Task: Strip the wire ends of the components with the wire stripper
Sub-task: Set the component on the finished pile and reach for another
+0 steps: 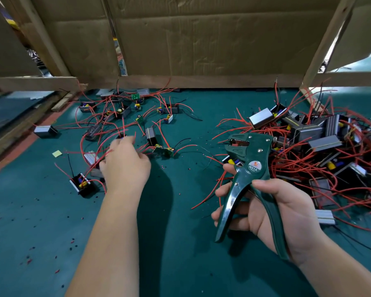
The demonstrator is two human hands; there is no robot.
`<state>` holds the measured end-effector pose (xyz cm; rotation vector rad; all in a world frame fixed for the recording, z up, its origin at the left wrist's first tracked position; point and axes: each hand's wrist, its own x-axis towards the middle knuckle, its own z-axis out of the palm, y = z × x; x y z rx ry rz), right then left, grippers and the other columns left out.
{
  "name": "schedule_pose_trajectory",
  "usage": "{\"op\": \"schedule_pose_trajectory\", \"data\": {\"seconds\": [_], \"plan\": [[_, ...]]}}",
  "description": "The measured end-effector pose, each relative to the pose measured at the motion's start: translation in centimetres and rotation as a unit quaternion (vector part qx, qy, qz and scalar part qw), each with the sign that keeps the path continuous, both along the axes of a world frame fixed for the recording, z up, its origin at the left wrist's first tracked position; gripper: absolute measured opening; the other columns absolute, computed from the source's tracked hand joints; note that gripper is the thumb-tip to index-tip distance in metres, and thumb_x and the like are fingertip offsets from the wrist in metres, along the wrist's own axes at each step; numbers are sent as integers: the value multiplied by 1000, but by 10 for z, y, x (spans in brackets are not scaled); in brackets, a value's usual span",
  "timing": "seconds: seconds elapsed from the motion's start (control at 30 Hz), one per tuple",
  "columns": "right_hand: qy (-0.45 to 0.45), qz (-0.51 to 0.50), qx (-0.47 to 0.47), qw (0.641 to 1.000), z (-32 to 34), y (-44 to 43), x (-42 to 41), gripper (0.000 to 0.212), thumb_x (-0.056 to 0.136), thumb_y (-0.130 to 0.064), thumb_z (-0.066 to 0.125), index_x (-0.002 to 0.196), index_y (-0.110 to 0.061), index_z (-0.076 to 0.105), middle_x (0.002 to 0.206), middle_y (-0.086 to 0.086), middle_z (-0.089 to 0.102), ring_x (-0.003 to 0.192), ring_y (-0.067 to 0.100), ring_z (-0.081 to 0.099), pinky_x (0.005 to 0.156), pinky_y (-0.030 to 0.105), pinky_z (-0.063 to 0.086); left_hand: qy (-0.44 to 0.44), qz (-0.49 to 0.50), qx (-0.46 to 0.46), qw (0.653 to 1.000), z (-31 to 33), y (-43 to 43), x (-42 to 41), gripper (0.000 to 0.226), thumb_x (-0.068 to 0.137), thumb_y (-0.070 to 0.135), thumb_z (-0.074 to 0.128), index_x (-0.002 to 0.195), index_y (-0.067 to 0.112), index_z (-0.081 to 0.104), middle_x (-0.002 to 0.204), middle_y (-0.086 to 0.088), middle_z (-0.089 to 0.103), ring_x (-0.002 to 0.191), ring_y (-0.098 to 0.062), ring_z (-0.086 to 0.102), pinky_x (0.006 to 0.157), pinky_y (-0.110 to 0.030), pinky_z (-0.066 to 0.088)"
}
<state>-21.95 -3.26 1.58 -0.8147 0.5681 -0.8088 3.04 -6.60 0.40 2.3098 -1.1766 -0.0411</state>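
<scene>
Components [304, 133] are lying heaped at right, the right hand [287, 213] is gripping the wire stripper [253, 166] beside them, and the blurred left hand [124, 166] is touching red wires [94, 167] at centre left, grip unclear.

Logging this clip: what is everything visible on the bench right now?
wire stripper: one, dark green, in the right hand
scattered components: many, black and silver with red wires, left and centre
heaped components: many, same colours, right side
yellow scrap: one, left of the left hand
insulation bits: many, red and black, strewn on the mat
mat: one, teal, under everything
cardboard: brown, back wall
left hand: among red wires, blurred, grip unclear
right hand: grips the stripper handles
</scene>
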Motion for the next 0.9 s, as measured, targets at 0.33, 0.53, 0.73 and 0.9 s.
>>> {"op": "schedule_pose_trajectory", "data": {"seconds": [0.33, 0.53, 0.73, 0.9], "plan": [[-8, 0, 4, 1000, 2, 0, -1, 90, 40, -36, 85, 122, -6, 62, 95, 27, 64, 75, 50, 63, 65, 54, 53, 27, -163, -230, 959, 23, 12, -17, 87, 66, -16, 43, 144, 21, 38, 149, -4, 37, 139, -22, 29, 116, -38, 21], [-3, -2, 8, 1000, 0, 0, 0, 93, 39, -36, 85, 124, -7, 60, 95, 27, 64, 75, 49, 63, 66, 55, 53, -25, 122, -18, 992, 29, 21, -15, 77, 77, 32, 61, 145, 34, 24, 158, -14, 10, 144, -41, 2, 107, -69, 1], [-13, 8, 14, 1000, 0, 1, 1, 90, 40, -35, 85, 122, -8, 61, 95, 27, 64, 75, 49, 63, 62, 52, 53, 113, 112, 108, 981, 23, 21, 8, 63, 91, 36, 48, 148, 28, 23, 155, -17, 13, 142, -45, 2, 108, -64, 16], [-13, 7, 12, 1000, 0, 2, 0, 88, 41, -35, 85, 121, -9, 62, 95, 27, 64, 75, 49, 63, 62, 51, 53, 103, 49, 16, 993, 23, 17, -7, 62, 89, 27, 57, 145, 15, 32, 152, -22, 18, 136, -43, 20, 110, -44, 22]]}}
